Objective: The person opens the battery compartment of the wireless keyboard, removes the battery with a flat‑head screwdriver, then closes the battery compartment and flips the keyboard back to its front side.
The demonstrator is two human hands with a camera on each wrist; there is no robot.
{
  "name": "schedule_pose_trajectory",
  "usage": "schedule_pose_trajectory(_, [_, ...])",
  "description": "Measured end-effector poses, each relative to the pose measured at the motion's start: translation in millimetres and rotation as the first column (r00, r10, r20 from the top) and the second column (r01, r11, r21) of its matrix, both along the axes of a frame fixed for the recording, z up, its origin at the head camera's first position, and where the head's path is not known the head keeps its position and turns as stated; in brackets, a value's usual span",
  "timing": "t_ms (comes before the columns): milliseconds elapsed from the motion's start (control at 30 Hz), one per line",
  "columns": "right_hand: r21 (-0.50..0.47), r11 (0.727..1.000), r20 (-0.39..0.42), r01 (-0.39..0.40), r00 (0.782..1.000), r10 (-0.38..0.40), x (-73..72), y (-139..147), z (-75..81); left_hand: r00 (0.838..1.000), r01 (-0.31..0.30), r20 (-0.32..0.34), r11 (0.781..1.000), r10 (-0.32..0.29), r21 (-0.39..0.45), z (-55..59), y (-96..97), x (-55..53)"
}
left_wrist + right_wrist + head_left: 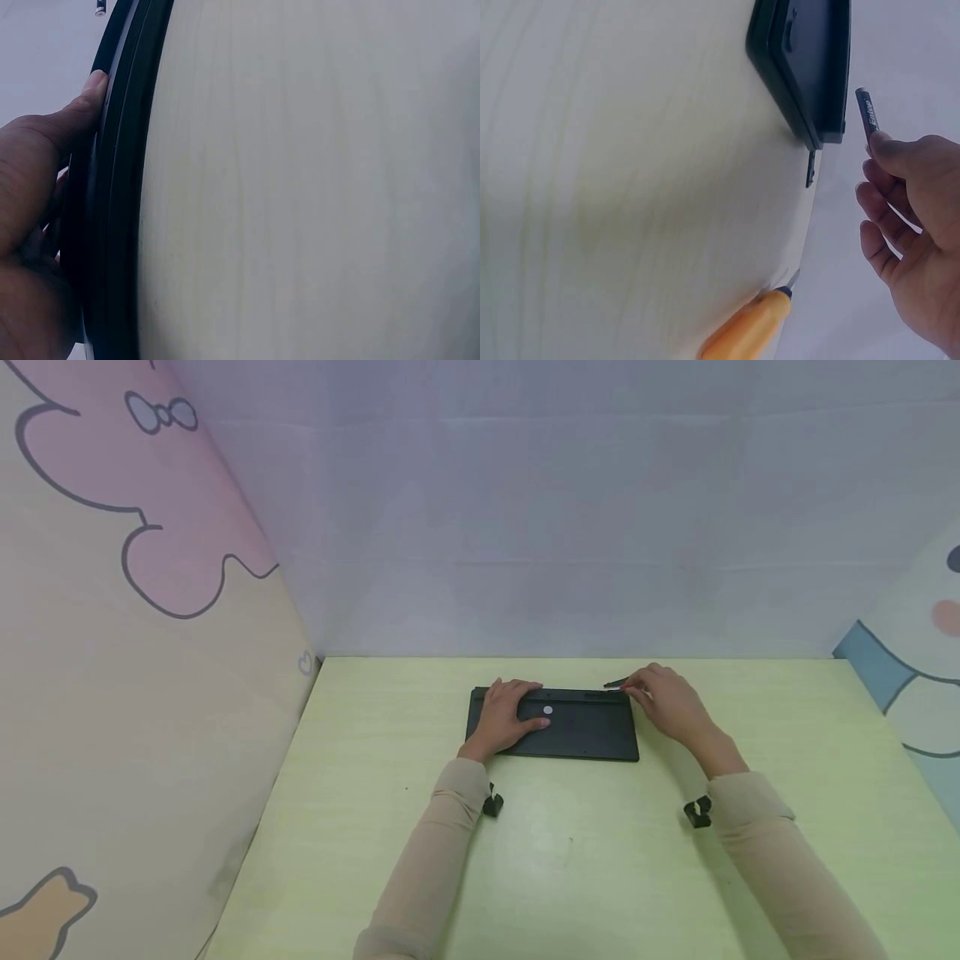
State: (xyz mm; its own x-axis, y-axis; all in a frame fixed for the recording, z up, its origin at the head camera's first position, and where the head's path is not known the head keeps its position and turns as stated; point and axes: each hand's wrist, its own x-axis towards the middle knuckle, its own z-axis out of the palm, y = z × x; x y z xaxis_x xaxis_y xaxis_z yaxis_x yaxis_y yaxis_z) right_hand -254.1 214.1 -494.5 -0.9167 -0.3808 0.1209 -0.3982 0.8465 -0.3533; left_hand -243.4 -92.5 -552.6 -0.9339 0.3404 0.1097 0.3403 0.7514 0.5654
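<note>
A flat black keyboard (581, 735) lies underside up on the table, with a raised strip along its far edge. My left hand (504, 717) rests on its left part, fingers at the far edge and thumb lying on the underside. In the left wrist view the thumb (86, 101) touches the keyboard's surface. At the far right corner my right hand (671, 703) pinches a small cylindrical battery (867, 112) between thumb and fingers, just off the keyboard. A small thin black piece (810, 169) lies beyond the keyboard's far edge.
A screwdriver (746, 326) with an orange handle lies on the table near the right hand; the head view hides it. The pale table (570, 877) meets a hanging cloth (570, 527) behind and a printed wall (150, 693) at left.
</note>
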Motion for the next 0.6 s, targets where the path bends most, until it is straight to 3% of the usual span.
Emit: schedule_pose_trajectory(600, [-0.055, 0.997, 0.053, 0.054, 0.997, -0.052, 0.6, 33, -5.6, 1.0, 0.005, -0.016, 1.0, -0.005, 0.018, -3.1, -0.1, -0.9])
